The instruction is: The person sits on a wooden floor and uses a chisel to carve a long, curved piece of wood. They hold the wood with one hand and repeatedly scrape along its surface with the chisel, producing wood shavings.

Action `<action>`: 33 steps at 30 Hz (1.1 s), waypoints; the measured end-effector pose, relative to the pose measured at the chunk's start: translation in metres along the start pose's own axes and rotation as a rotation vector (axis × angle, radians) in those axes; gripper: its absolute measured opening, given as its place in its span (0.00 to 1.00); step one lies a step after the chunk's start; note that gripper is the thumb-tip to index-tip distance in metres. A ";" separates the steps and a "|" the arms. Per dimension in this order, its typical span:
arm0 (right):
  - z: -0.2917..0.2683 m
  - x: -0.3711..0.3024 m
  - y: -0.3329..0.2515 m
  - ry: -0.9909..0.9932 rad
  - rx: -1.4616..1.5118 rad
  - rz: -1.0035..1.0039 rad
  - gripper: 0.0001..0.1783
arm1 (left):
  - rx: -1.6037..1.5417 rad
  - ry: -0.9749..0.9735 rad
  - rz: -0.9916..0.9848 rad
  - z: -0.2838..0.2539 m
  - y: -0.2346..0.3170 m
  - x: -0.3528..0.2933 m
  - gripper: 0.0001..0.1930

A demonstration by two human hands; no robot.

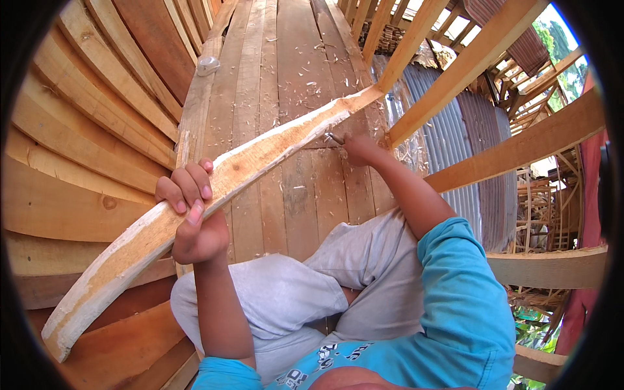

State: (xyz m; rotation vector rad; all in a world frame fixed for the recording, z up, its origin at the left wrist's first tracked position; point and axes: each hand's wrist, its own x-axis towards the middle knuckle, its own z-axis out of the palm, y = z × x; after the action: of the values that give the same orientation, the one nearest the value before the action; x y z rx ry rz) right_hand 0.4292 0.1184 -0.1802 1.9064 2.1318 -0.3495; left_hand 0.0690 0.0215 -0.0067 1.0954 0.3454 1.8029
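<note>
A long, curved piece of timber (260, 160) lies slantwise across my front, from the lower left to the upper right. Its broad face is yellowish and its edges are whitish and rough. My left hand (194, 201) is wrapped round it, fingers over the far edge and thumb on the near side. Close to the timber's near edge, toward its far right end, my right hand (364, 151) is closed on a short dark rod-like tool (335, 138). Most of that tool is hidden, so its kind does not show.
Wood shavings lie scattered over the plank floor (292, 58) under the timber. A small pale object (208, 65) rests at the floor's left edge. Curved planks (84, 188) rise on the left. Wooden ribs (468, 71) stand on the right, with corrugated metal sheets (448, 143) beyond.
</note>
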 end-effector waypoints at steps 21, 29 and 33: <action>-0.018 -0.049 0.028 -0.447 0.153 0.341 0.15 | -0.057 -0.027 0.004 0.004 -0.004 0.000 0.13; -0.046 -0.069 -0.013 -0.491 0.317 0.279 0.20 | -0.024 -0.026 0.024 -0.001 -0.004 -0.001 0.13; -0.038 -0.071 -0.015 -0.487 0.226 0.252 0.19 | -0.018 -0.034 0.025 -0.005 -0.003 -0.001 0.13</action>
State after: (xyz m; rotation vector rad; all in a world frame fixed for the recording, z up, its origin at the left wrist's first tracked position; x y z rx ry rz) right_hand 0.4201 0.0638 -0.1199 1.9255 1.5734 -0.9238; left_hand 0.0670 0.0231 -0.0112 1.1207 0.2955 1.8044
